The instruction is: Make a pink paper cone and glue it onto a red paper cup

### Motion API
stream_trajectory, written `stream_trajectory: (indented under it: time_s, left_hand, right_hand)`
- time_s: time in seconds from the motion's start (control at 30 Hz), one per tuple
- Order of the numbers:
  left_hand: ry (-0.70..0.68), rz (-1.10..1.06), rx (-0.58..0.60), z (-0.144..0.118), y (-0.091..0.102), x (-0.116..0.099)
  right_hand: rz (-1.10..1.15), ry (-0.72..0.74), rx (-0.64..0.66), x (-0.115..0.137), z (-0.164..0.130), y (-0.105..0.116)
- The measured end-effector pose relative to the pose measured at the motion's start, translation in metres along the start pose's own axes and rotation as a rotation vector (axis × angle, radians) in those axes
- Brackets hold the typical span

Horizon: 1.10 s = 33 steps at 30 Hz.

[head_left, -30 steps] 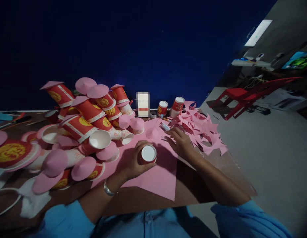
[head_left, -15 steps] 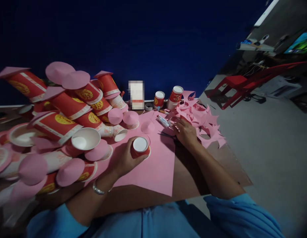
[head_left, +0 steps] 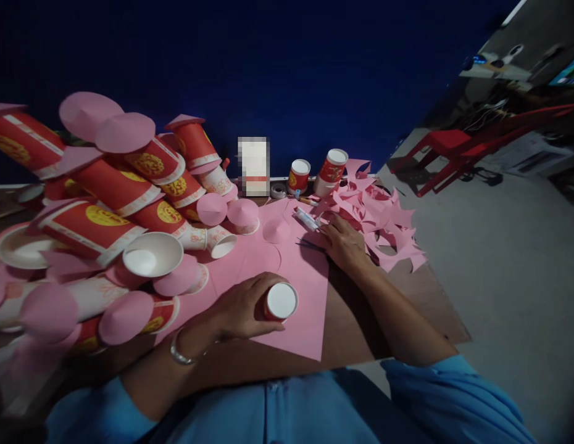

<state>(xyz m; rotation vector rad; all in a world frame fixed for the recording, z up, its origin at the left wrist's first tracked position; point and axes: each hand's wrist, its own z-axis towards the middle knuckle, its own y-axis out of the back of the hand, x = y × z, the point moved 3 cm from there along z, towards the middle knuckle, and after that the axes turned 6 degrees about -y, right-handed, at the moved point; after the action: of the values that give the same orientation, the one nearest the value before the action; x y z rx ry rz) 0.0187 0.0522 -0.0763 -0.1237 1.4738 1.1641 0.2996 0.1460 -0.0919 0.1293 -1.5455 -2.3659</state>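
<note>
My left hand [head_left: 241, 307] grips a small red paper cup [head_left: 281, 301] that stands upside down, white base up, near the front corner of a pink paper sheet [head_left: 300, 274]. A faint circle outline [head_left: 262, 259] shows on the sheet just beyond the cup. Palm down, my right hand [head_left: 345, 243] rests at the sheet's right edge and holds nothing. Its fingertips are next to dark scissors [head_left: 309, 245] and a small glue tube [head_left: 306, 219]. A little pink paper cone [head_left: 276, 231] lies on the sheet.
A big heap of red cups with pink paper lids [head_left: 124, 203] fills the table's left. Pink offcuts [head_left: 377, 225] lie at the right. Two upturned red cups [head_left: 331, 171] and a tape roll [head_left: 278, 190] stand by the blue wall. Red chairs [head_left: 453, 148] stand on the floor at the right.
My left hand has slid the cup along the sheet toward me and a little to the right, uncovering the circle outline. My right hand has stayed by the scissors.
</note>
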Motion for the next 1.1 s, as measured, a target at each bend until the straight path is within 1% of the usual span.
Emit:
stream_trajectory:
  time_s: [0.13, 0.23, 0.33, 0.4, 0.47, 0.53, 0.6, 0.67, 0.77, 0.87, 0.97, 1.1]
  left_hand:
    - [-0.035, 0.005, 0.005, 0.001, -0.002, 0.004]
    - [-0.07, 0.046, -0.062, 0.002, 0.002, 0.005]
    - [-0.005, 0.109, -0.168, 0.003, 0.009, 0.009]
    - [0.05, 0.125, -0.215, 0.003, 0.013, 0.012]
    - [0.069, 0.127, -0.233, 0.003, 0.015, 0.014]
    - [0.057, 0.131, -0.226, 0.002, 0.016, 0.017]
    - [0.04, 0.107, -0.212, 0.0, 0.017, 0.021]
    - [0.012, 0.035, -0.224, -0.002, 0.018, 0.025]
    - [-0.059, -0.099, -0.299, -0.004, 0.021, 0.029]
    - [-0.071, -0.166, -0.382, -0.005, 0.023, 0.03]
    - [-0.071, -0.174, -0.419, -0.005, 0.024, 0.029]
    - [-0.047, -0.17, -0.443, -0.005, 0.023, 0.031]
  right_hand:
    - [0.017, 0.011, -0.026, 0.003, 0.001, -0.003]
    - [0.033, 0.046, -0.061, 0.006, 0.002, -0.003]
    - [0.009, 0.069, -0.061, 0.009, 0.005, -0.006]
    - [-0.016, 0.058, -0.036, 0.01, 0.007, -0.008]
    - [-0.027, 0.037, -0.005, 0.01, 0.009, -0.011]
    - [-0.019, 0.023, 0.016, 0.01, 0.011, -0.013]
    - [0.001, 0.008, 0.019, 0.009, 0.012, -0.014]
    - [0.026, -0.007, 0.003, 0.007, 0.012, -0.014]
    - [0.073, -0.01, -0.055, 0.006, 0.01, -0.011]
    - [0.141, 0.027, -0.088, 0.006, 0.008, -0.008]
    - [0.141, 0.055, -0.037, 0.01, 0.006, -0.007]
    - [0.076, 0.017, 0.033, 0.014, 0.007, -0.007]
